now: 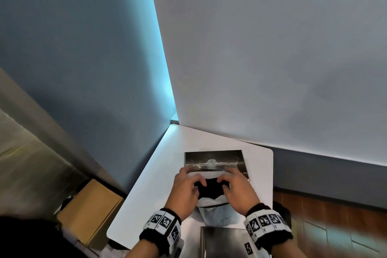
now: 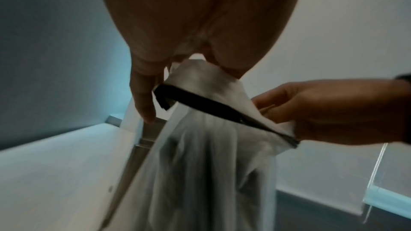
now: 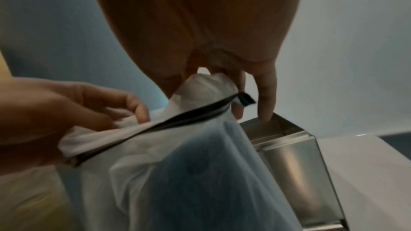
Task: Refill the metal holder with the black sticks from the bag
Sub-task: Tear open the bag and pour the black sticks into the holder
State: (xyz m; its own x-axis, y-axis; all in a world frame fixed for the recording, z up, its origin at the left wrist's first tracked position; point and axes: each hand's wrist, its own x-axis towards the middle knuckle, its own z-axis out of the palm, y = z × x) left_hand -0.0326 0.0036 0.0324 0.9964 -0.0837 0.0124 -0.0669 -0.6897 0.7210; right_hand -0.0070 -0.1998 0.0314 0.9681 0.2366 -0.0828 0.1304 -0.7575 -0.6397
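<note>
A frosted white bag [image 1: 215,209] with a black zip strip [image 2: 213,106] hangs between both hands over the white table [image 1: 150,190]. Dark sticks [image 1: 211,189] show at its mouth and as a shadow through the plastic [image 3: 200,173]. My left hand [image 1: 186,189] pinches the bag's left top corner [image 2: 184,69]. My right hand [image 1: 234,188] pinches the right top corner [image 3: 213,83]. The metal holder [image 1: 213,158] stands just beyond the bag; its steel wall [image 3: 295,161] sits right beside the bag.
A second metal box [image 1: 222,243] lies at the table's near edge, below the bag. A cardboard box [image 1: 90,213] stands on the floor to the left. Walls close in behind and to the left of the table.
</note>
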